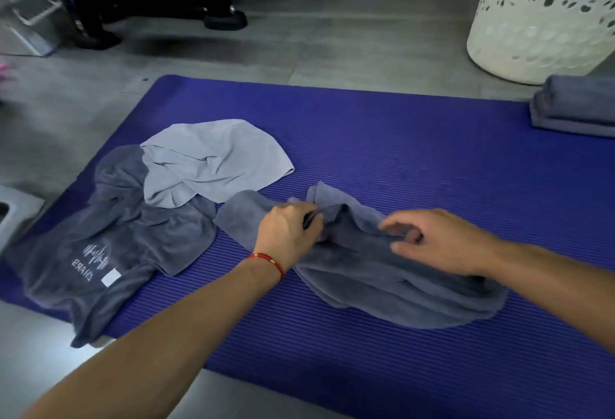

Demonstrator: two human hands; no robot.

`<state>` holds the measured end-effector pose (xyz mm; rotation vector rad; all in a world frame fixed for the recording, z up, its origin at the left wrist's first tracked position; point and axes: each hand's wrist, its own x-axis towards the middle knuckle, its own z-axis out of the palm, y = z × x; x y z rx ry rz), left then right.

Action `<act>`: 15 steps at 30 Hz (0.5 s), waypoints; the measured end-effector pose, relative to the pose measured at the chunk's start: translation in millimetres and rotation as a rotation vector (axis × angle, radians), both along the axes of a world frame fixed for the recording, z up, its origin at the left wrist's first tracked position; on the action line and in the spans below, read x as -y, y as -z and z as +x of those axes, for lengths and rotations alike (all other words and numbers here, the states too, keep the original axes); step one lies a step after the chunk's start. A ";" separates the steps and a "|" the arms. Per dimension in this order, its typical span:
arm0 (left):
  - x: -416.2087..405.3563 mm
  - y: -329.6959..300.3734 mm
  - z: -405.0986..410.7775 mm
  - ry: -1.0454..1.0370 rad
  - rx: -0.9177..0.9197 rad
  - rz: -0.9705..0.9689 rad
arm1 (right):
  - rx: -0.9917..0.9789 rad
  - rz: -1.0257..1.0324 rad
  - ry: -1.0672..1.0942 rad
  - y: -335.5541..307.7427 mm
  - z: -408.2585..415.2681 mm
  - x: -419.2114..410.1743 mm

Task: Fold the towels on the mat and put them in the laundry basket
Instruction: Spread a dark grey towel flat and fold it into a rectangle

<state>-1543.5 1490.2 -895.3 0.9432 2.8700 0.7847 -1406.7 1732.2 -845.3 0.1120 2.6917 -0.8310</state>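
A rumpled grey-blue towel [392, 288] lies on the purple mat [399, 139] in front of me. My left hand [288, 234] grips a bunched fold of it near its far left part. My right hand [436, 242] pinches the towel's upper edge between thumb and fingers, a little to the right. To the left a dark grey towel with white lettering [109, 252] lies crumpled, and a light grey towel [213, 159] lies partly over it. A folded grey towel [575, 107] rests at the mat's far right edge. The white perforated laundry basket [539, 16] stands behind it on the floor.
Grey tiled floor [266, 52] surrounds the mat. Black furniture legs [223, 17] and a dark red seat stand at the back. A clear plastic box [30, 16] sits at the far left. A pale object edge [13, 215] shows at the left beside the mat.
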 end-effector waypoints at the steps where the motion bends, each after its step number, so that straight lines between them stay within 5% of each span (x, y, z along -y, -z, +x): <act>1: -3.8 -8.1 7.3 -0.006 0.027 0.005 | -0.005 -0.107 0.053 -1.8 -6.9 10.0; 7: -34.5 -67.3 13.2 0.037 0.447 0.114 | -0.009 -0.717 0.332 -4.7 -28.5 46.9; 10: -41.0 -98.5 9.0 0.121 0.782 0.177 | -0.118 -0.770 0.432 -12.7 -26.8 37.7; 15: -66.1 -134.2 -2.7 0.510 0.163 0.039 | -0.107 -0.800 0.389 -50.4 -22.0 8.6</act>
